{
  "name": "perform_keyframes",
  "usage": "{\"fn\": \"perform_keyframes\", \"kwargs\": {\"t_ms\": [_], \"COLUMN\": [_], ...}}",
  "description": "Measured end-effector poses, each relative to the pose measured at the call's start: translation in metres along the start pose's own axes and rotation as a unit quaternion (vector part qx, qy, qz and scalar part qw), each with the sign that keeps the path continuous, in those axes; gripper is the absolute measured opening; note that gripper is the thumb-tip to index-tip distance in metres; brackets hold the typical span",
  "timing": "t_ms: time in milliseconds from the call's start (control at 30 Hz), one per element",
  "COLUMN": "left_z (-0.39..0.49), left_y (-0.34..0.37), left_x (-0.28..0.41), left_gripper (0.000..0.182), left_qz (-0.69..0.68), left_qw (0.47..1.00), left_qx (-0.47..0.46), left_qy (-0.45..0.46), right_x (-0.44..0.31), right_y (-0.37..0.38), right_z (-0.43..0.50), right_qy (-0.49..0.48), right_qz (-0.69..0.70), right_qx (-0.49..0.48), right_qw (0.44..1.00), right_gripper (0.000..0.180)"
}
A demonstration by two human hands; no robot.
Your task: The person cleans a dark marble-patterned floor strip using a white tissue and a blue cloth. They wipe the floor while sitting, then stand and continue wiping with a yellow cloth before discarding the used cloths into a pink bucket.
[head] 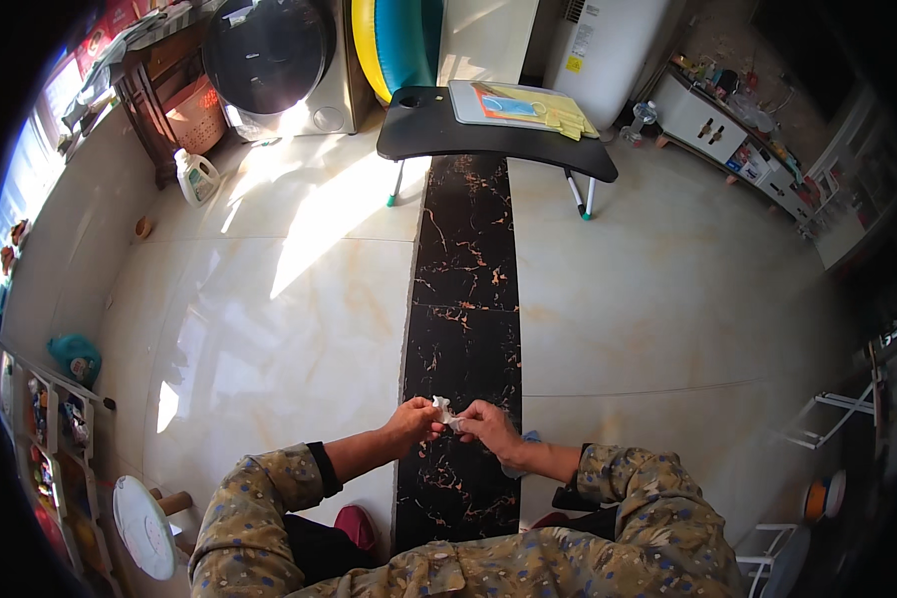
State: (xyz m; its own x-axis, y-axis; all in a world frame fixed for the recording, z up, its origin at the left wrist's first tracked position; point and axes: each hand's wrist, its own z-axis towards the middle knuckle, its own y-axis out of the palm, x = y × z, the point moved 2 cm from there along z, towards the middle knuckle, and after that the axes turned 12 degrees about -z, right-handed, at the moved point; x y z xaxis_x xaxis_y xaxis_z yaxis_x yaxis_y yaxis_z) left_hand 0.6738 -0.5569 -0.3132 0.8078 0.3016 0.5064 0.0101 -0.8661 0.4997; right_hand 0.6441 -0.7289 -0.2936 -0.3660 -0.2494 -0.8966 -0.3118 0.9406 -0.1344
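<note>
Over the dark marbled strip of the floor, a small crumpled white piece point(444, 410), perhaps tissue or thin paper, stretches between my two hands. My left hand point(415, 424) pinches its upper left end with thumb and fingers. The lower right end is between the thumb and fingertips of my right hand point(491, 429). Partly hidden behind my right wrist is a pale blue item point(513, 471) low near the floor; its kind cannot be made out.
Ahead stands a black folding table point(448, 142) bearing a grey board, yellow cloths point(564, 116) and a blue face mask point(506, 106). A white-topped stool point(142, 527) is at my left, a detergent bottle point(196, 178) farther off. A washing machine point(329, 82) and low cabinet point(706, 131) line the room.
</note>
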Motion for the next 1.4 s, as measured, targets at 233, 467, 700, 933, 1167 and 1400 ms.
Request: {"fn": "perform_keyframes", "kwargs": {"t_ms": [233,467,700,933,1167,1400], "left_z": [0.005,0.003,0.011,0.040,0.080,0.109], "left_y": [0.004,0.006,0.005,-0.046,-0.092,-0.081], "left_x": [-0.004,-0.003,0.004,0.023,0.050,0.072], "left_gripper": [0.014,0.021,0.027,0.046,0.074,0.100], "left_qz": [-0.064,-0.052,0.000,0.134,0.425,0.564], "left_qw": [0.998,0.997,0.998,0.988,0.874,0.782], "left_qx": [-0.010,-0.056,-0.050,0.074,0.204,0.257], "left_qy": [-0.012,-0.021,-0.043,0.006,0.115,0.065], "right_x": [0.004,-0.002,0.018,0.066,0.091,0.036], "right_y": [0.004,0.005,-0.019,-0.087,-0.112,-0.179], "right_z": [-0.003,-0.005,0.011,0.039,0.049,0.071], "right_qy": [0.029,-0.003,0.027,0.048,0.017,-0.178], "right_qz": [0.004,-0.040,-0.049,-0.123,-0.335,-0.377], "right_qx": [-0.012,-0.019,0.048,0.199,0.147,0.348], "right_qw": [1.000,0.999,0.997,0.971,0.931,0.840], "right_gripper": [0.013,0.026,0.020,0.023,0.019,0.011]}}
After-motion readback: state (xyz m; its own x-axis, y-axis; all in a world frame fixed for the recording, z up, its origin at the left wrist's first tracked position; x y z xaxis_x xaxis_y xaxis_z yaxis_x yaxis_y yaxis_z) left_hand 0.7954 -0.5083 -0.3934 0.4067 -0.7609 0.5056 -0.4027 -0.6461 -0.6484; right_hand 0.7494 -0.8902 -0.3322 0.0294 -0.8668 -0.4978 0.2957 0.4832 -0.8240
